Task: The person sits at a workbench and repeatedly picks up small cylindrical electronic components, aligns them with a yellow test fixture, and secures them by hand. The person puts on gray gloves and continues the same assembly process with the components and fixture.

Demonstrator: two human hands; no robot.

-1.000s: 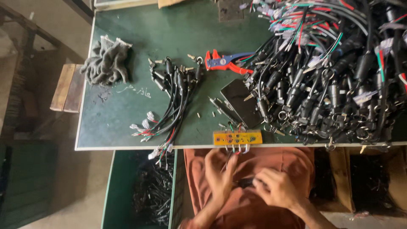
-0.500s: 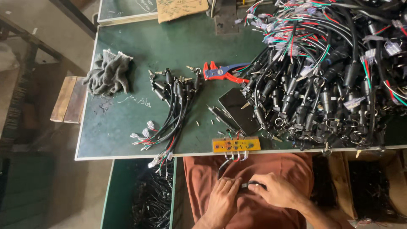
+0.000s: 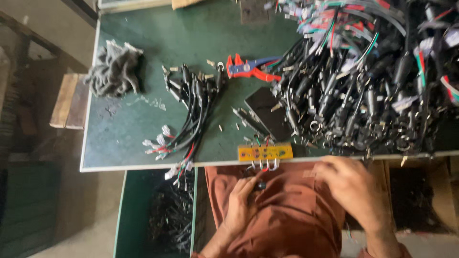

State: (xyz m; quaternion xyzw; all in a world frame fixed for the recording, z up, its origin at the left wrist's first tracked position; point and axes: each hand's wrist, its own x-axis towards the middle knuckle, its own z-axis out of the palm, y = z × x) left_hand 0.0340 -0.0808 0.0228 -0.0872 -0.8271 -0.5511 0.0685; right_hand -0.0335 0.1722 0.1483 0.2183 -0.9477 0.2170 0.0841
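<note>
Connector (image 3: 261, 185), small & dark, pinched in left hand (image 3: 241, 205) fingertips over lap. Right hand (image 3: 351, 191) now off it, loosely curled, empty, at table (image 3: 143, 143) edge by cable pile (image 3: 363, 81). Green bin (image 3: 124, 215) below holds cables.

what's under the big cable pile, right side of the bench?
The cable pile lies on the green table and overlaps the edge of a dark flat plate. Whatever else sits beneath it is covered. The right hand reaches its near edge.

left hand (image 3: 243, 203): fingers pinched, over lap | right hand (image 3: 351, 188): curled, palm down
</note>
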